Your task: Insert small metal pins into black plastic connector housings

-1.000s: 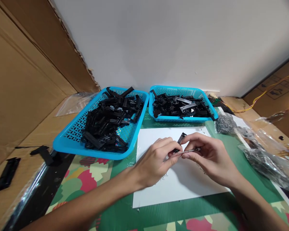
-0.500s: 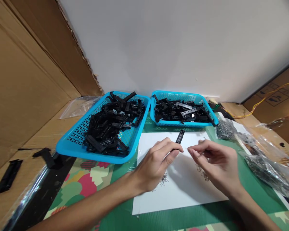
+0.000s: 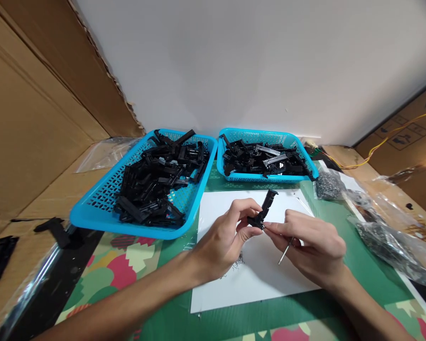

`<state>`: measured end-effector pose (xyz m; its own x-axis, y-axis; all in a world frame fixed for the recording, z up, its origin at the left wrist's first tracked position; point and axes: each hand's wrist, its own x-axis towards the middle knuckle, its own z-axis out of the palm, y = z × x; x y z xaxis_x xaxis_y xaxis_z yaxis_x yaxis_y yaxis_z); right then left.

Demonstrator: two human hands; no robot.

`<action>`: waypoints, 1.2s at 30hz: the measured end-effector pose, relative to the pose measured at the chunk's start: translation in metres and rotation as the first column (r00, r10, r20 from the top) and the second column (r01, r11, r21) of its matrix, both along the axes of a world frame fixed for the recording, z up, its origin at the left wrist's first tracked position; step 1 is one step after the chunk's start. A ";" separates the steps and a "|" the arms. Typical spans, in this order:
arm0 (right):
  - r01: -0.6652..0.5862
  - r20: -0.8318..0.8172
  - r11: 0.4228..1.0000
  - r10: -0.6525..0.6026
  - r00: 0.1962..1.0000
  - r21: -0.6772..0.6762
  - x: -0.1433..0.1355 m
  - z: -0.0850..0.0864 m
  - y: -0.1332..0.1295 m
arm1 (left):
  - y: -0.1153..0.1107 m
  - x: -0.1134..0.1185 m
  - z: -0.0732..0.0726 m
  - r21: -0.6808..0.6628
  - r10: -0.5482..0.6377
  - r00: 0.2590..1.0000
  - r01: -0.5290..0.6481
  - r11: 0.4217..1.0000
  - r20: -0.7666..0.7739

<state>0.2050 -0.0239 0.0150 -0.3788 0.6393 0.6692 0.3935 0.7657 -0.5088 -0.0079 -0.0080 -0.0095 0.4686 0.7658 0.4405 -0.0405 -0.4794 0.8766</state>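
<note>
With the left hand [image 3: 225, 232], clamping the lower end of a black L-shaped plastic part [image 3: 268, 203] between thumb and fingers, above a white rectangular sheet [image 3: 266, 282]; with the right hand [image 3: 310, 244], touching that end and gripping a thin silver metal rod [image 3: 286, 252].

Fairly bright, cool light falls across the hands [image 3: 264, 232], leaving a soft dark shadow on the white sheet [image 3: 216, 293] beneath them. Beyond them, the wall [image 3: 234, 61] fades into grey shading; small glints mark the black parts. Wide-angle distortion bends the outer edges; fine detail is soft.
</note>
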 end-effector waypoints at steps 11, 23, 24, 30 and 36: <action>-0.058 -0.035 0.989 0.053 0.998 -0.138 0.006 0.001 0.004 | 0.000 -0.005 0.008 -0.001 -0.003 0.986 0.003 1.000 -0.169; -0.066 -0.025 0.976 0.062 0.998 -0.208 0.005 0.003 0.008 | 0.001 -0.007 0.015 -0.225 -0.118 0.977 0.076 0.971 -0.179; -0.057 -0.007 0.978 0.056 0.998 -0.199 0.006 0.001 0.009 | 0.002 -0.006 0.016 -0.241 -0.122 0.977 0.077 0.967 -0.175; 0.026 0.077 0.990 -0.015 0.997 -0.139 0.013 -0.010 0.017 | 0.008 -0.005 0.025 -0.197 -0.059 0.938 -0.010 0.980 -0.342; 0.076 0.209 0.972 -0.029 0.977 -0.222 0.015 -0.014 0.022 | 0.012 -0.006 0.016 0.123 0.155 0.842 -0.107 0.987 -0.516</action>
<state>0.2199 -0.0019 0.0012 -0.4535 0.7882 0.4160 0.5431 0.6144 -0.5723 -0.0138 0.0045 0.0066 0.5458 0.8070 0.2257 0.4803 -0.5219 0.7049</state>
